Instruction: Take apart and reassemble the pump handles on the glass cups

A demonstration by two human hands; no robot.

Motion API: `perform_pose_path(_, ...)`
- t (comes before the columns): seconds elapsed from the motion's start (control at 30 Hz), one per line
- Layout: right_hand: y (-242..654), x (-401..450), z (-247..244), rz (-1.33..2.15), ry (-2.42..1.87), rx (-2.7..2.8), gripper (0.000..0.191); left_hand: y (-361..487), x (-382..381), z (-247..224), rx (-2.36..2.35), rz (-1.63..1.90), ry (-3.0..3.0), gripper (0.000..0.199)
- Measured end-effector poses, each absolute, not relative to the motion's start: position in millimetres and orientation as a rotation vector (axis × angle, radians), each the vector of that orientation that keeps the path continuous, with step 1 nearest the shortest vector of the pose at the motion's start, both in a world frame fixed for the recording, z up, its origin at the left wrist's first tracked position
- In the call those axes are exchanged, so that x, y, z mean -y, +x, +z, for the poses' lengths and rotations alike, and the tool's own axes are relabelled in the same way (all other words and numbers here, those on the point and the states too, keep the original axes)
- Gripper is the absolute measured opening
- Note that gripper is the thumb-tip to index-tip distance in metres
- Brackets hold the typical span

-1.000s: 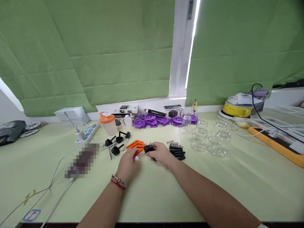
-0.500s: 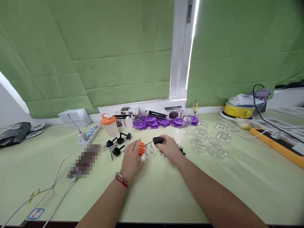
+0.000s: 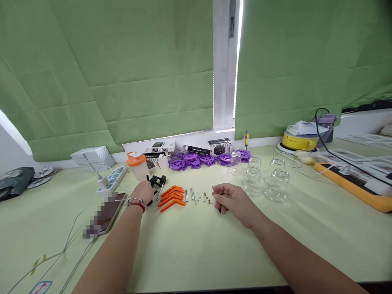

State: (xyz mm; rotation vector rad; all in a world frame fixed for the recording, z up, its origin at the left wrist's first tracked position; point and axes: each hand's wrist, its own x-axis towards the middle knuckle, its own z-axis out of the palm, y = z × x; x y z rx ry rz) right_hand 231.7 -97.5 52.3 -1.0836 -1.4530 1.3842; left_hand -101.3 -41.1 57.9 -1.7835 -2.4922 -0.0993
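Over the black knob-like parts (image 3: pixel 158 179) at the left is my left hand (image 3: pixel 143 192), its fingers mostly hidden behind its back. My right hand (image 3: pixel 228 199) is closed near the middle, with black pieces showing under its fingers; whether it grips them is unclear. Between the hands lie several orange angled levers (image 3: pixel 172 197) in a stack. Beside them are silver metal pins (image 3: pixel 192 195) and small brass and silver pieces (image 3: pixel 207 198).
Purple wheel-shaped parts (image 3: pixel 191 158) and printed boxes (image 3: pixel 220 147) line the back. Clear glass jars (image 3: pixel 252 183) stand at the right. An orange-lidded shaker (image 3: pixel 137 166), a power strip (image 3: pixel 114 177) and a phone (image 3: pixel 110 214) with cables are at the left.
My left hand has moved left from the orange levers to the black parts, uncovering the levers. My right hand has shifted right and lower; the black part with a metal rod no longer shows in it.
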Motion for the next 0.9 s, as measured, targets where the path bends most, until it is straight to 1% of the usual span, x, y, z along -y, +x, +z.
perform_pose_path(0.2, 266, 110, 32, 1.172, -1.265, 1.526, 0.032, -90, 43, 53, 2.503, -0.051, -1.759, 0.029)
perform_pose_path(0.3, 286, 108, 17, 0.876, -1.426, 1.641, 0.036, -74, 57, 53, 2.424, -0.082, -1.757, 0.034)
perform_pose_path(0.37, 298, 105, 5, 0.586, -1.517, 1.758, 0.041, -59, 74, 48, 2.272, -0.169, -1.833, 0.038)
perform_pose_path(0.4, 302, 104, -1, 0.461, -1.551, 1.825, 0.046, -52, 84, 43, 2.154, -0.216, -1.964, 0.041)
perform_pose_path(0.47, 306, 103, -11, 0.328, -1.625, 1.975, 0.06, -40, 105, 32, 1.886, -0.307, -2.295, 0.045)
perform_pose_path(0.5, 305, 104, -15, 0.318, -1.666, 2.059, 0.069, -36, 115, 25, 1.739, -0.315, -2.465, 0.051)
perform_pose_path(0.57, 300, 105, -21, 0.342, -1.741, 2.228, 0.085, -32, 132, 13, 1.51, -0.236, -2.738, 0.069)
perform_pose_path(0.63, 293, 106, -24, 0.33, -1.794, 2.353, 0.094, -31, 141, 5, 1.346, -0.072, -2.915, 0.075)
perform_pose_path(0.73, 285, 107, -24, 0.268, -1.851, 2.425, 0.098, -32, 143, -1, 1.281, 0.104, -2.99, 0.074)
perform_pose_path(0.9, 284, 107, -22, 0.24, -1.872, 2.441, 0.099, -29, 140, 3, 1.322, 0.129, -2.98, 0.075)
